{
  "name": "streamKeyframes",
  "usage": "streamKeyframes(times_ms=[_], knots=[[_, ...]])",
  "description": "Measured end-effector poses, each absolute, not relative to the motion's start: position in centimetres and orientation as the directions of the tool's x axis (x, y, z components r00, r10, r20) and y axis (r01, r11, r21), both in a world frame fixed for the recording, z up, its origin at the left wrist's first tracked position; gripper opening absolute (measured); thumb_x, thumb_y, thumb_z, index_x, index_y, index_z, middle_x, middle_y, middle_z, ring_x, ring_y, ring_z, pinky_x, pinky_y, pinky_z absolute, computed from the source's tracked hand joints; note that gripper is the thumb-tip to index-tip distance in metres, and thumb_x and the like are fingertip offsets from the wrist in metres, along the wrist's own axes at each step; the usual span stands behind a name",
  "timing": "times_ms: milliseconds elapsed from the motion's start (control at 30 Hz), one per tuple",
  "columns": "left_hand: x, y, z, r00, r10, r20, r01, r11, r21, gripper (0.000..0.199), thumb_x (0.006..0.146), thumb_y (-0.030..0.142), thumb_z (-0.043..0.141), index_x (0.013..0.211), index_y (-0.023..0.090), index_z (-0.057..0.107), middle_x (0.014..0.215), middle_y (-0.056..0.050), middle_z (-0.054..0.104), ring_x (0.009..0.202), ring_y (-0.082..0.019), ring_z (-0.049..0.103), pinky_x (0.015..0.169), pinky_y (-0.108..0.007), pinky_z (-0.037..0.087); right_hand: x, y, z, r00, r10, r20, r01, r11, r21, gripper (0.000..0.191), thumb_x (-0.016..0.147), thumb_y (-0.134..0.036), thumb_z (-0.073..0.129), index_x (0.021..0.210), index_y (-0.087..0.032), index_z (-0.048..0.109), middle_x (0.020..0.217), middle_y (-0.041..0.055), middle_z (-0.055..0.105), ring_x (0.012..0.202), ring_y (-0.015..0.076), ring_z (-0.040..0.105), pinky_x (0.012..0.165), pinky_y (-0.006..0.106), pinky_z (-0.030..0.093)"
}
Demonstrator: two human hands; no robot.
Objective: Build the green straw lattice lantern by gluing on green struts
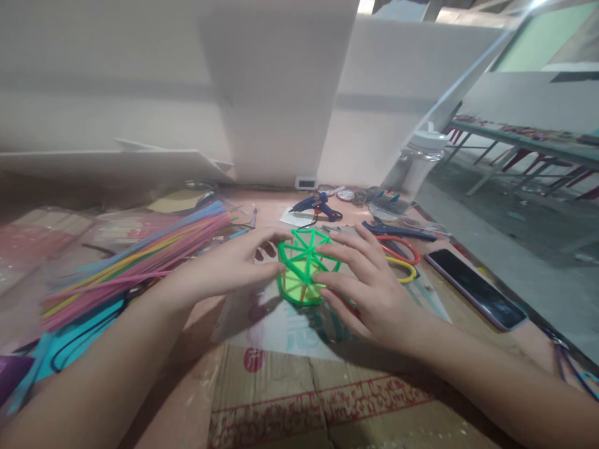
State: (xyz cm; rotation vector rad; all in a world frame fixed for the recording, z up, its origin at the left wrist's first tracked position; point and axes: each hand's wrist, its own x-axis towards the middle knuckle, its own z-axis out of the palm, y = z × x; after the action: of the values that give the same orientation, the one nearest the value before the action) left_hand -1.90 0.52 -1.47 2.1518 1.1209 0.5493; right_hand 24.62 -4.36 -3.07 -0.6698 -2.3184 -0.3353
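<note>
Green spoked frame (309,252), one, at centre, over a printed plastic sheet (299,340); left hand (229,262), half-curled, thumb and fingertips against the frame's left side; right hand (374,290), fingers parted, tips on its right side, the two holding it between them; forearms slanting inward from near left and near right; pipe-cleaner bundle (140,262), left, beside left forearm; glue gun (311,204), far, behind frame; smartphone (475,287), right, well apart from right hand, near the table's (519,346) right edge; cardboard (266,386), near, between forearms
</note>
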Motion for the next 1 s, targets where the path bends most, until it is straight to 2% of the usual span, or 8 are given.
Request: streamKeyframes(times_ms=[233,367,533,633,733,833,933,1000], knots=[[-2.0,0.6,-1.7,0.548,0.833,0.076,0.559,-0.432,0.708,0.050,0.091,0.042,0.060,0.138,0.025,0.059,0.133,-0.008,0.069,0.104,-0.023,0.070,0.090,-0.036,0.056,24.6,-4.5,-3.1,-0.630,0.370,0.682,0.541,0.840,0.045,0.014,0.095,-0.019,0.063,0.108,-0.022,0.068,0.126,0.0097,0.072,0.136,0.0302,0.057,0.125,0.064,0.032],[-2.0,0.6,-1.6,0.543,0.837,0.061,0.582,-0.428,0.691,0.051,0.091,0.044,0.061,0.138,0.024,0.059,0.131,-0.008,0.070,0.104,-0.024,0.069,0.090,-0.037,0.056,24.9,-4.6,-2.6,-0.591,0.367,0.719,0.511,0.860,-0.019,0.022,0.094,-0.018,0.063,0.115,-0.024,0.062,0.127,0.0101,0.070,0.131,0.0293,0.059,0.122,0.062,0.036],[-1.6,0.3,-1.4,0.494,0.868,0.053,0.666,-0.417,0.619,0.046,0.089,0.048,0.063,0.129,0.026,0.066,0.122,-0.007,0.073,0.102,-0.026,0.069,0.087,-0.038,0.055,26.1,-2.5,-1.7,-0.386,0.437,0.812,0.548,0.817,-0.179,0.008,0.093,-0.018,0.064,0.094,-0.024,0.058,0.099,0.0067,0.067,0.098,0.0242,0.066,0.093,0.045,0.054],[-2.0,0.1,-1.2,0.491,0.869,0.061,0.682,-0.427,0.593,0.050,0.089,0.050,0.065,0.132,0.026,0.065,0.124,-0.007,0.073,0.103,-0.027,0.069,0.087,-0.039,0.055,27.3,-0.8,-1.7,-0.244,0.571,0.784,0.580,0.734,-0.353,0.018,0.094,-0.021,0.061,0.079,-0.024,0.051,0.080,0.0009,0.061,0.076,0.0187,0.061,0.074,0.035,0.051],[-2.5,-0.1,-0.6,0.502,0.853,0.145,0.670,-0.489,0.559,0.050,0.090,0.051,0.063,0.134,0.026,0.063,0.130,-0.008,0.070,0.113,-0.028,0.066,0.094,-0.041,0.053,28.1,0.0,-1.7,-0.145,0.665,0.733,0.606,0.645,-0.466,0.037,0.096,-0.026,0.059,0.065,-0.024,0.041,0.061,-0.0037,0.050,0.056,0.0134,0.047,0.058,0.029,0.041],[-2.2,-0.5,0.0,0.479,0.813,0.333,0.649,-0.583,0.490,0.037,0.095,0.048,0.060,0.121,0.022,0.069,0.121,-0.008,0.071,0.112,-0.028,0.065,0.096,-0.042,0.050,28.3,-0.1,-1.3,-0.211,0.672,0.710,0.602,0.661,-0.447,0.045,0.096,-0.030,0.064,0.060,-0.023,0.038,0.053,-0.0061,0.042,0.049,0.0113,0.040,0.052,0.027,0.034],[-0.9,-1.2,0.1,0.485,0.720,0.497,0.633,-0.681,0.368,0.026,0.100,0.041,0.058,0.102,0.021,0.074,0.107,-0.008,0.070,0.107,-0.026,0.064,0.095,-0.042,0.049,27.9,-0.6,-0.9,-0.432,0.614,0.661,0.536,0.764,-0.359,0.023,0.096,-0.027,0.067,0.075,-0.021,0.059,0.066,-0.0032,0.058,0.061,0.0133,0.054,0.060,0.027,0.043],[0.0,-1.8,-0.2,0.535,0.651,0.539,0.621,-0.735,0.271,0.022,0.100,0.035,0.058,0.100,0.021,0.075,0.108,-0.008,0.069,0.108,-0.027,0.062,0.095,-0.042,0.048,27.5,-0.8,-0.9,-0.561,0.528,0.637,0.487,0.834,-0.262,0.009,0.098,-0.024,0.065,0.093,-0.020,0.070,0.081,0.0016,0.066,0.076,0.0164,0.061,0.070,0.030,0.049]])
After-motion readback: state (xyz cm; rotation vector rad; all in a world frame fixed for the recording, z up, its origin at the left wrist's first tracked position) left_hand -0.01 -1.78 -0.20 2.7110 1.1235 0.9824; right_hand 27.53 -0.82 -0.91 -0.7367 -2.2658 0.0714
